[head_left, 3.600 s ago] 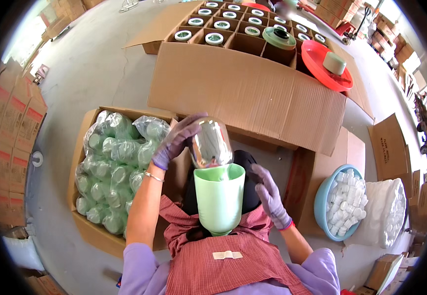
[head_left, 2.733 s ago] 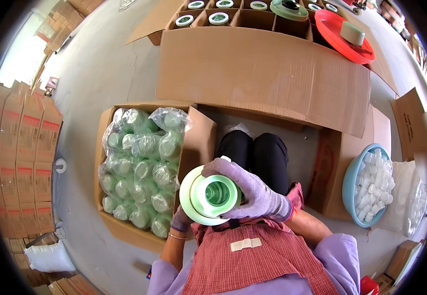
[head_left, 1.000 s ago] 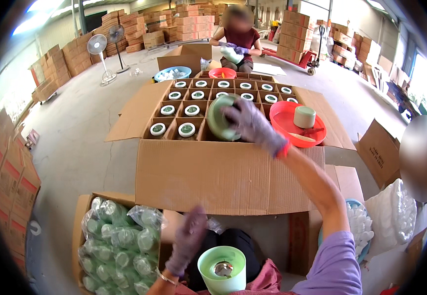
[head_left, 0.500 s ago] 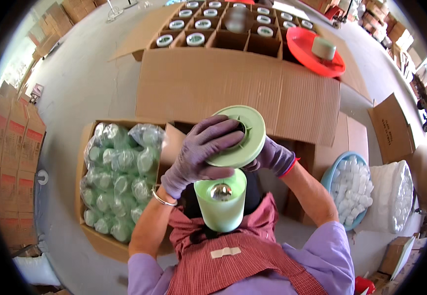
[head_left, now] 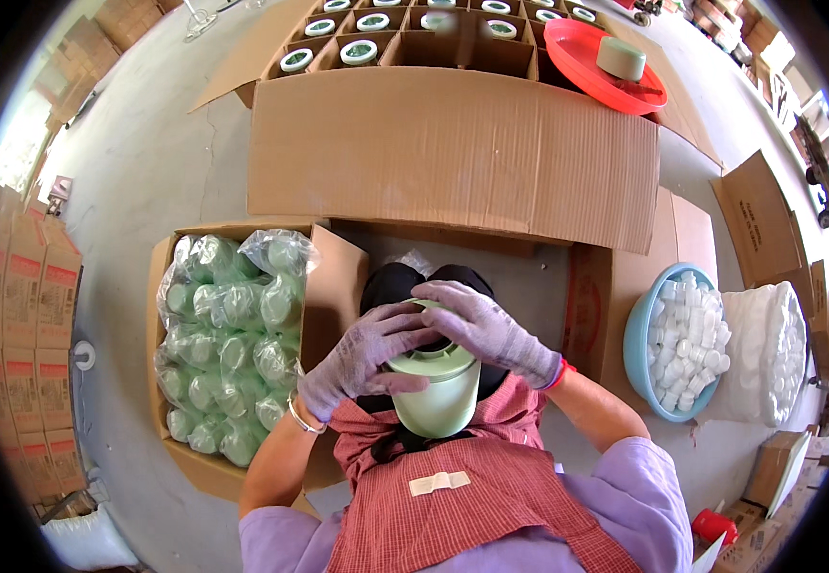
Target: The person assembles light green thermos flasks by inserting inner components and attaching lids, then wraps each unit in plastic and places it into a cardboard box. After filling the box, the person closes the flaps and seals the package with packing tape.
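Note:
A pale green plastic cup [head_left: 438,409] stands upright in my lap, between my thighs. Over its mouth sits a round green lid [head_left: 435,364] with a raised collar in its middle. My gloved left hand [head_left: 369,351] curls round the lid's left side, thumb along its near face. From the right, my gloved right hand [head_left: 493,329] reaches over the collar and the lid's far edge, fingers bent onto it. Both hands hide much of the lid. The inside of the cup is covered.
At my left, a carton [head_left: 333,296] holds several plastic-wrapped green cups [head_left: 233,355]. Ahead, a large divided carton [head_left: 443,143] holds white-rimmed containers [head_left: 359,53]; a red tray [head_left: 577,57] with a pale round piece [head_left: 622,59] rests on its corner. A blue basin [head_left: 636,358] of white caps [head_left: 687,353] stands right.
The lid, earlier tilted above the open cup, has come down onto its mouth. My right hand has moved from behind the lid to its top. The view has shifted slightly.

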Demonstrator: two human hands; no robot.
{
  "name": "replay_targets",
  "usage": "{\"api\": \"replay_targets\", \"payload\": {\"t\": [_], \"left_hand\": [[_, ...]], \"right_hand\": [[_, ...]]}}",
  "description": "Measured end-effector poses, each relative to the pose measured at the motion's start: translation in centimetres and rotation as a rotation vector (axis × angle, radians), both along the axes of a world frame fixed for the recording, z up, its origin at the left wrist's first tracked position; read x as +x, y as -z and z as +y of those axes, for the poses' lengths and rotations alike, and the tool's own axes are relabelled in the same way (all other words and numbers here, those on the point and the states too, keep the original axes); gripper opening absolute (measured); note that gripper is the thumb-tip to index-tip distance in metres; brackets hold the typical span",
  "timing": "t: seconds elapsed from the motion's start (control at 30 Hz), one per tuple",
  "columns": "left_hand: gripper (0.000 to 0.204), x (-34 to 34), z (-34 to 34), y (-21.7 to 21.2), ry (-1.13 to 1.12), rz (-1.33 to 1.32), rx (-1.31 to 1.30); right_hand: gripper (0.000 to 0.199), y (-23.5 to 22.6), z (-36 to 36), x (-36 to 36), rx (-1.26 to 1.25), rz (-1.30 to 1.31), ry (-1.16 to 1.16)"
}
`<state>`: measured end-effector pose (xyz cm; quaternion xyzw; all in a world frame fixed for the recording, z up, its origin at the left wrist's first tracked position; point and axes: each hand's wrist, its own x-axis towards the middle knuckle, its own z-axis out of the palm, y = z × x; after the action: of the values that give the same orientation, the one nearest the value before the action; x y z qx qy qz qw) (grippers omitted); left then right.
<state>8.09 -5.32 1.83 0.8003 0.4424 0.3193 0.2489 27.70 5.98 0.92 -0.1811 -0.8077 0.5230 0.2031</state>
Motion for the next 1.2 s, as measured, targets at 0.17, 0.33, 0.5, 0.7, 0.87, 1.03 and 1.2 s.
{"api": "replay_targets", "payload": {"t": [0.17, 0.33, 0.5, 0.7, 0.87, 1.03, 1.2], "left_hand": [[0.081, 1.8, -2.3, -0.2, -0.13, 0.14, -0.094], [0.088, 5.8, -3.7, -1.6, -0.356, 0.348, -0.172], [0.088, 7.3, -5.5, -1.2, -0.48, 0.422, -0.169], [0.057, 3.7, -4.9, 0.0, -0.418, -0.436, -0.086], [0.049, 6.9, -5.7, 9.1, -0.585, -0.828, -0.488], [0.029, 6.4, -4.8, 8.2, -0.493, -1.042, -1.122], [0.029, 6.0, -4.9, 3.8, -0.295, -0.851, -1.068]], "right_hand": [[0.04, 3.3, 1.5, -1.2, 0.244, 0.109, -0.316], [0.041, 3.0, 3.0, -2.4, -0.346, -0.086, -0.483], [0.038, 3.6, 2.4, -3.9, -0.429, -0.154, -0.598], [0.055, 1.0, 2.0, -0.1, 0.07, -0.021, -0.385], [0.069, -4.2, -2.9, 11.1, 0.331, -0.882, -0.036], [0.062, -3.6, -5.8, 13.0, 0.493, -0.702, 0.25], [0.061, -1.7, -6.1, 12.6, -0.026, -0.078, 0.084]]}}
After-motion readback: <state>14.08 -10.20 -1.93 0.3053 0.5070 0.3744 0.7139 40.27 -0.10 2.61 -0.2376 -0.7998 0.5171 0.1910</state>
